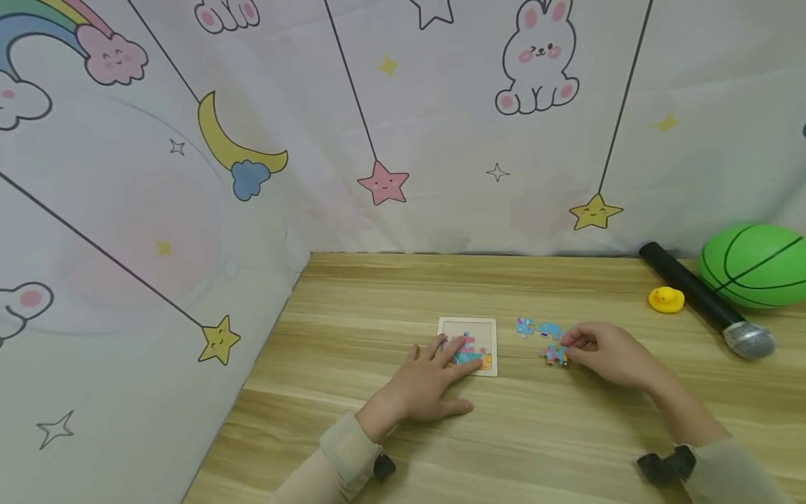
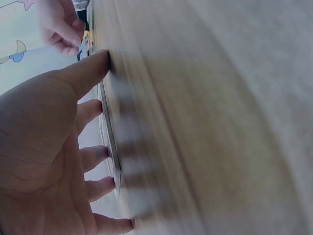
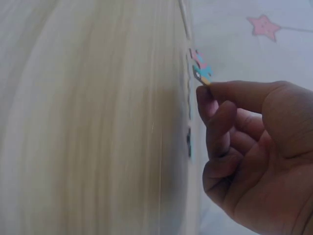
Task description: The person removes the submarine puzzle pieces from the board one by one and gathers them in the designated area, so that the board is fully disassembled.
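Two hands on wooden table (image 1: pixel 378 294), left hand (image 1: pixel 423 381) spread on puzzle tray (image 1: pixel 469 327), right hand (image 1: pixel 607 353) pinching puzzle piece (image 1: pixel 555 355)

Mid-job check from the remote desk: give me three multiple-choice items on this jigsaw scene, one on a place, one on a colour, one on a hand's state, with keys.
1. Where is the puzzle tray?
A. Under the left hand's fingertips
B. Beside the ball
C. On the wall cloth

2. What colour is the ball?
A. Red
B. Green
C. Blue

3. What is the right hand doing?
A. Lying flat and open
B. Gripping the microphone
C. Pinching a puzzle piece

Key:
1 A, the left hand rests with its fingers on the tray.
2 B, the ball is green with black lines.
3 C, thumb and forefinger pinch the puzzle piece in the right wrist view.
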`<state>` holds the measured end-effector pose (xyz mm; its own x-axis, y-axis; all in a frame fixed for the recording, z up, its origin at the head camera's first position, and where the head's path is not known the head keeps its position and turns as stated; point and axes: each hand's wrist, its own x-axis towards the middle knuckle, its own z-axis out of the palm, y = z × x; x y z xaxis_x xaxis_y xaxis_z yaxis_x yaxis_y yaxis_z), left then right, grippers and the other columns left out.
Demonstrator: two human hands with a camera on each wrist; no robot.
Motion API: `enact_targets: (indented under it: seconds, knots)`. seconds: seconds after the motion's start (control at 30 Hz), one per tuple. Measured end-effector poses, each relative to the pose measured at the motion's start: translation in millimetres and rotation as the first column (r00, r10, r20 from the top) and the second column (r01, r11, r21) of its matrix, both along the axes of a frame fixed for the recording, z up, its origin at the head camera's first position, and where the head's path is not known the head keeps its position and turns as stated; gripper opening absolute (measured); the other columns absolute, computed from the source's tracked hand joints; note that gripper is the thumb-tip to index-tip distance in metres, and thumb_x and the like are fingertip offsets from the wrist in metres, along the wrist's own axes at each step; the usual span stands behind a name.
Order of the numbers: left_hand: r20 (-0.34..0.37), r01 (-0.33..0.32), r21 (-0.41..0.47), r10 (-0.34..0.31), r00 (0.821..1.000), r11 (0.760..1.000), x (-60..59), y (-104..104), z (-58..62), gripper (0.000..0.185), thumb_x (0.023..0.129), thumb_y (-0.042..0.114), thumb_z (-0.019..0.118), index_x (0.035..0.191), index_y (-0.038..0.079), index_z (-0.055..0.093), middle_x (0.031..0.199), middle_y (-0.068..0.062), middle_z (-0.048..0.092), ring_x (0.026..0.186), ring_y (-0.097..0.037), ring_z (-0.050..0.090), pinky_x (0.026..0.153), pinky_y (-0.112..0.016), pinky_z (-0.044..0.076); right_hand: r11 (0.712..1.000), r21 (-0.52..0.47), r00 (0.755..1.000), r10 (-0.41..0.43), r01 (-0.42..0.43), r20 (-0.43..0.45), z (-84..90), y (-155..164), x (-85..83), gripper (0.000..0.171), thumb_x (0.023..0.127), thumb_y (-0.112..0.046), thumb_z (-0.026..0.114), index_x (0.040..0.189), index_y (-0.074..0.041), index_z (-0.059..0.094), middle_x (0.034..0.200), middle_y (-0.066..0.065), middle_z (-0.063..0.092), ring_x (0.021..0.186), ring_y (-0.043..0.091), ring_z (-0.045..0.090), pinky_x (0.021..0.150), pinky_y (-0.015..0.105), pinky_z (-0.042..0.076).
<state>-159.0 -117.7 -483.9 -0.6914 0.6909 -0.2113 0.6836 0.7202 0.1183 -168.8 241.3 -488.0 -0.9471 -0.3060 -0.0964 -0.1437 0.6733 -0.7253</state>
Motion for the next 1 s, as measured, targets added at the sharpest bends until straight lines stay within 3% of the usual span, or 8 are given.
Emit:
enact_targets:
  seconds: [0.27,0.57,1.0]
  knots:
    - [0.000,-0.005,0.006,0.005,1.000,1.000,0.6,0,0.7,0.073,0.100,0.067,0.053,0.164,0.041,0.030,0.174,-0.004,0.011,0.157,-0.038,0.015,0.111,-0.071,0.031,0.999,0.020,0.999,-0.035,0.035,0.041,-1.3,32,4.2,0.015,0.100,-0.017,0.071,0.107,-0.004,0.072,0.099,0.002,0.069,0.089,0.019,0.060,0.070,0.028,0.052]
    - [0.000,-0.004,0.010,0.004,1.000,1.000,0.7,-1,0.9,0.073,0.100,0.068,0.052,0.164,0.040,0.031,0.174,-0.005,0.011,0.157,-0.039,0.015,0.111,-0.072,0.031,0.999,0.024,0.996,-0.034,0.032,0.076,1.2,41,3.0,0.014,0.099,-0.015,0.071,0.107,-0.003,0.073,0.096,0.002,0.069,0.086,0.018,0.060,0.069,0.028,0.051]
    - [0.009,-0.011,-0.008,0.011,1.000,1.000,-0.2,0,0.0,0.073,0.100,0.067,0.051,0.165,0.041,0.027,0.174,-0.003,0.008,0.158,-0.036,0.013,0.113,-0.070,0.029,0.993,0.121,1.000,0.002,-0.005,0.025,7.9,41,-1.3,0.017,0.098,-0.020,0.073,0.107,-0.006,0.076,0.096,-0.002,0.070,0.087,0.017,0.059,0.074,0.036,0.050]
